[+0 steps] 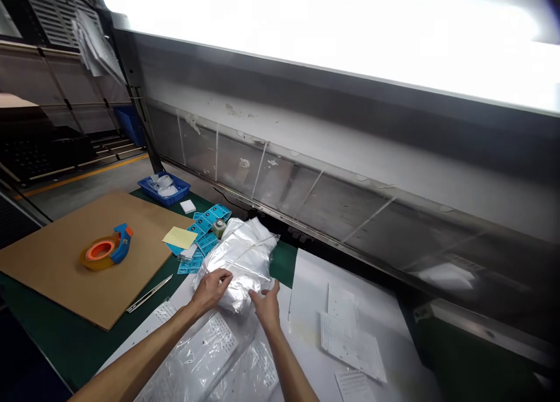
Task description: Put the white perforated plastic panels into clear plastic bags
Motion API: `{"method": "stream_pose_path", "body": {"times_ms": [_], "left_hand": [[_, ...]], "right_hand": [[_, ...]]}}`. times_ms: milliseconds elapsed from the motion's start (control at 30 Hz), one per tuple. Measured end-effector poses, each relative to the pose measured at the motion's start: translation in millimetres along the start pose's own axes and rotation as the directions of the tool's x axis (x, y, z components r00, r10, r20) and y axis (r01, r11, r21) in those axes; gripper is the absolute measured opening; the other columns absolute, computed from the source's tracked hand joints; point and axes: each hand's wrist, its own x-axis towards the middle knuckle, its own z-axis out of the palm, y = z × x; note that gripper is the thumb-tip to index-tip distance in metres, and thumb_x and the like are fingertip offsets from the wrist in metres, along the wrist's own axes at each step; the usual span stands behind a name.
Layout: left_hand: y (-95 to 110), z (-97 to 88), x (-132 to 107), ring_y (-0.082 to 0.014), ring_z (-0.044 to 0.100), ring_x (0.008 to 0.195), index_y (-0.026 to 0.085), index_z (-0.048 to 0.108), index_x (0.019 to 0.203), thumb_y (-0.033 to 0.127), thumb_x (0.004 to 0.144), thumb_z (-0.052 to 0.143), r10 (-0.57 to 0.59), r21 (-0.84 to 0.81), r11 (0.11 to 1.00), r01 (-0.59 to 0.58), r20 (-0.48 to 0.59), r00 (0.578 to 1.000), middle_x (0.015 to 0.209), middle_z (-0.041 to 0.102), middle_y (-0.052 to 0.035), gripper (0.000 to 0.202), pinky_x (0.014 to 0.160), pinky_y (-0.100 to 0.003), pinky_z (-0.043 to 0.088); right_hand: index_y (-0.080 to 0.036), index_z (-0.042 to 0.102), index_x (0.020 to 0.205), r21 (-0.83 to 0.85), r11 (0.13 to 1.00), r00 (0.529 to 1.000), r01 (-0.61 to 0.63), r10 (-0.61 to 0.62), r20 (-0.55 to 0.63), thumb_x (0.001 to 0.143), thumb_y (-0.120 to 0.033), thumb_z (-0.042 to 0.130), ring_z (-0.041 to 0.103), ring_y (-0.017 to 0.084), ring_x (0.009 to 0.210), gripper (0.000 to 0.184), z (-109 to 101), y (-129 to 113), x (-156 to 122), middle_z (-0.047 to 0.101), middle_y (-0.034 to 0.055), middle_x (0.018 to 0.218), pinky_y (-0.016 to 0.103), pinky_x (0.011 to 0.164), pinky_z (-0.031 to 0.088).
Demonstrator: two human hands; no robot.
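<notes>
A stack of clear, shiny plastic bags (245,250) lies in front of me on the bench. My left hand (212,289) is at its near left side, with curled fingers pinched on the plastic. At the near right corner is my right hand (266,306), thumb and forefinger spread apart against the edge of the stack. Closer to me, under my forearms, are white perforated pieces (212,346) in clear plastic wrapping. A small glass jar (219,227) stands just behind the stack, beside blue label sheets (205,227) and a yellow paper slip (179,237).
On the left, a cardboard sheet (149,215) carries a tape dispenser (107,248). A utility knife (149,294) lies beside the cardboard. Farther back stands a blue tray (164,187). Printed papers (352,343) lie on the right. A low panel (284,180) borders the bench's back.
</notes>
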Motion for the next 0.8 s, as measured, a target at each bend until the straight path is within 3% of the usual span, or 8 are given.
{"method": "stream_pose_path", "body": {"times_ms": [100,233,300,467,600,667,700,800], "left_hand": [[4.0,-13.3,4.1,-0.0203,0.060,0.080,0.016,0.065,0.085,0.040,0.083,0.047,-0.109,-0.154,0.983,0.100,-0.050,0.993,0.084,0.068,-0.0046,0.030,0.072,-0.029,0.046],[16.7,-47.0,3.5,-0.0195,0.060,0.077,0.015,0.064,0.084,0.048,0.079,0.053,-0.198,-0.322,0.934,0.156,-0.103,0.975,0.083,0.068,-0.0045,0.035,0.071,-0.028,0.047],[27.3,-68.6,-3.2,-0.0181,0.060,0.079,0.016,0.062,0.089,0.049,0.081,0.052,-0.223,-0.392,0.907,0.152,-0.141,0.965,0.086,0.067,-0.0042,0.035,0.073,-0.027,0.048],[50.3,-115.3,-41.7,-0.0178,0.060,0.077,0.015,0.062,0.087,0.043,0.078,0.062,-0.383,-0.666,0.707,0.239,-0.077,0.920,0.081,0.066,-0.0043,0.029,0.068,-0.026,0.052],[41.5,-125.3,-70.1,-0.0168,0.059,0.070,0.015,0.065,0.080,0.040,0.071,0.070,-0.509,-0.723,0.640,0.260,-0.145,0.848,0.075,0.064,-0.0034,0.027,0.058,-0.024,0.054],[34.0,-120.9,-74.9,-0.0159,0.059,0.071,0.016,0.065,0.080,0.036,0.068,0.073,-0.561,-0.776,0.591,0.222,-0.197,0.804,0.075,0.064,-0.0023,0.025,0.058,-0.023,0.054],[31.8,-118.7,-75.8,-0.0153,0.059,0.071,0.016,0.065,0.080,0.033,0.067,0.074,-0.575,-0.800,0.561,0.212,-0.192,0.796,0.075,0.064,-0.0020,0.024,0.058,-0.022,0.055],[31.9,-126.1,-80.5,-0.0122,0.059,0.068,0.016,0.065,0.080,0.026,0.069,0.071,-0.613,-0.867,0.471,0.165,-0.188,0.767,0.073,0.064,0.0000,0.016,0.058,-0.019,0.054]], "right_hand": [[-0.008,0.010,0.138,0.025,0.996,0.997,-0.081,0.081,0.000,0.084,-0.045,0.048,0.065,0.022,0.082,0.076,5.2,-8.6,19.3,0.065,0.0121,0.099,0.031,0.068,0.048],[-0.017,0.046,0.120,0.016,0.993,0.993,-0.119,0.119,0.004,0.091,-0.042,0.043,0.061,0.015,0.077,0.039,3.7,-24.8,38.3,0.062,0.0059,0.099,0.033,0.071,0.050],[-0.017,0.052,0.111,-0.002,0.994,0.994,-0.108,0.108,0.026,0.090,-0.040,0.046,0.060,0.014,0.077,0.032,2.4,-31.2,46.8,0.061,0.0046,0.098,0.033,0.070,0.051],[-0.016,0.051,0.113,-0.067,0.996,0.995,-0.067,0.071,0.065,0.088,-0.039,0.050,0.060,0.014,0.077,0.034,-7.0,-33.4,53.4,0.060,0.0048,0.099,0.033,0.068,0.052],[-0.009,0.025,0.136,-0.127,0.992,1.000,-0.027,0.025,-0.010,0.088,-0.036,0.044,0.059,0.025,0.096,0.059,-19.8,-26.0,19.6,0.053,0.0191,0.118,0.038,0.075,0.050],[-0.009,0.012,0.141,-0.164,0.985,0.996,0.053,-0.064,-0.065,0.088,-0.035,0.040,0.044,0.030,0.120,0.065,-21.5,-27.3,0.8,0.035,0.0231,0.136,0.041,0.091,0.042],[-0.014,0.012,0.142,-0.186,0.976,0.989,0.111,-0.127,-0.075,0.088,-0.035,0.041,0.031,0.031,0.130,0.065,-20.6,-29.3,-5.0,0.025,0.0195,0.144,0.042,0.099,0.035],[-0.033,0.032,0.135,-0.244,0.927,0.953,0.287,-0.301,-0.023,0.081,-0.033,0.054,0.007,0.030,0.138,0.058,-13.2,-36.7,-2.6,0.018,0.0035,0.150,0.048,0.108,0.016]]}}
